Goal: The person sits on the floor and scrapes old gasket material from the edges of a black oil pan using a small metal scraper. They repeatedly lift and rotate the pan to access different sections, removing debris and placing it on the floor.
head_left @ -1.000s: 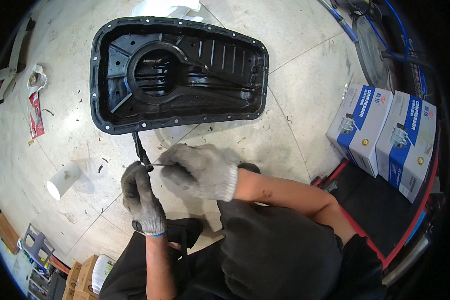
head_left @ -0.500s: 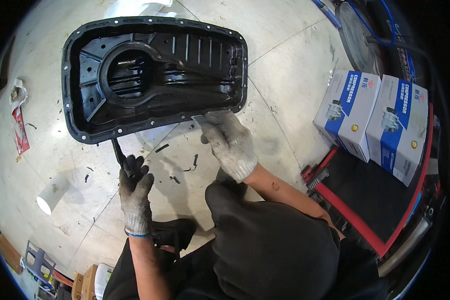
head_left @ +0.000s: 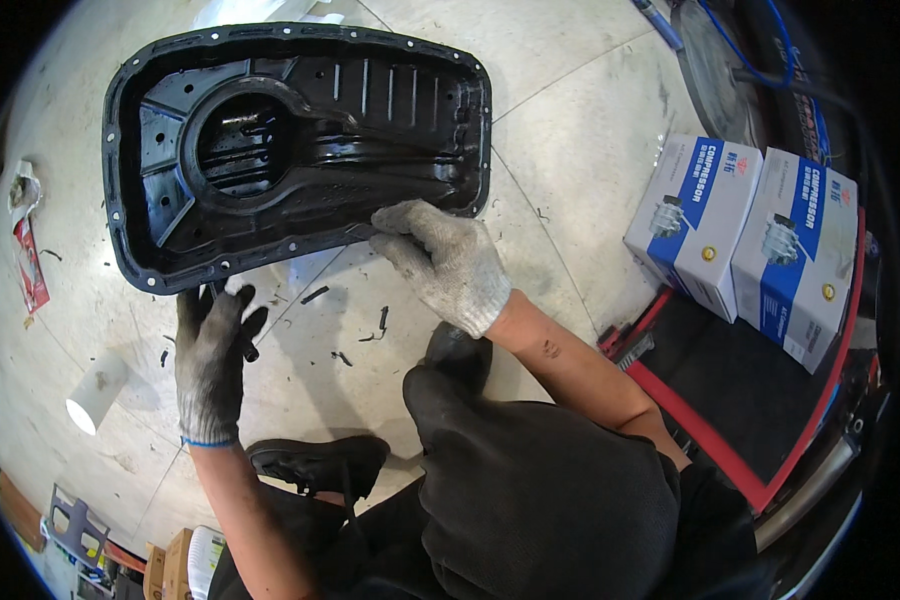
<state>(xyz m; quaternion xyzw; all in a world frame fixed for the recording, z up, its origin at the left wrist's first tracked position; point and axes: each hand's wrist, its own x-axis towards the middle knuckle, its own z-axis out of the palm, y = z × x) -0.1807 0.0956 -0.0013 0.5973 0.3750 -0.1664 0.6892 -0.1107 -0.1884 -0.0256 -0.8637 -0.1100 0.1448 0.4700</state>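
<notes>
A black oil pan (head_left: pixel 300 190), its open side up and its inside wet and shiny, lies before me with bolt holes around its flange. Both my hands wear greyish-white knit gloves with dirty fingers. At the pan's near left corner, my left hand (head_left: pixel 210 350) is closed on a dark rod-like tool (head_left: pixel 251 352), its end poking out beside the palm; the fingertips reach the flange. My right hand (head_left: pixel 445 260) pinches at the near flange, right of its middle. A thin flat metal blade (head_left: pixel 361 231) shows a little at those fingertips; most of it is hidden.
Black strips and scraps (head_left: pixel 315 294) litter the pale tiled floor. A white paper cup (head_left: pixel 97 395) lies at left, near a red-and-white wrapper (head_left: pixel 28 265). Two blue-and-white cartons (head_left: pixel 692 225) stand on a red-edged black cart top (head_left: pixel 735 390) at right.
My left hand has moved left and up to the pan's corner, covering more of the rod. My right hand has slid left along the flange. The pan has shifted slightly left.
</notes>
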